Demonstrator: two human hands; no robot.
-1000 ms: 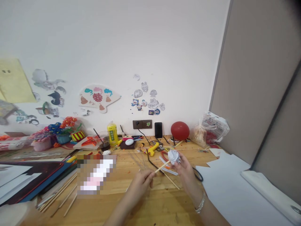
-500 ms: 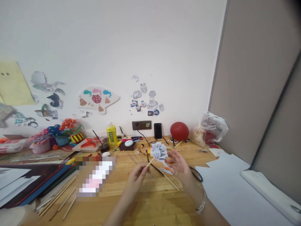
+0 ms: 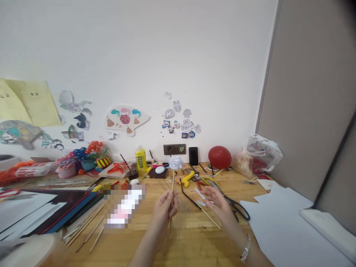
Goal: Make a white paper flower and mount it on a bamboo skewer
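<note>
My left hand [image 3: 165,205] is closed in a pinch round a thin wooden stick [image 3: 172,185], which stands nearly upright. At the stick's top sits a white folded paper flower [image 3: 176,162]. My right hand [image 3: 216,202] hovers to the right, fingers spread and empty, a silver bracelet on its wrist. It hangs just above white paper strips [image 3: 200,194] and a loose wooden skewer [image 3: 210,217] on the wooden desk [image 3: 191,241].
Black-handled scissors [image 3: 239,208], a yellow glue gun [image 3: 187,178], a red balloon [image 3: 219,157], a yellow bottle [image 3: 141,160] and a phone [image 3: 193,155] lie behind. White sheets [image 3: 280,226] cover the right. Skewers [image 3: 83,228] and coloured card [image 3: 47,211] lie left.
My left hand has swung the stick up from slanting to nearly vertical, lifting the flower away from my right hand. The right hand let go of the flower and opened.
</note>
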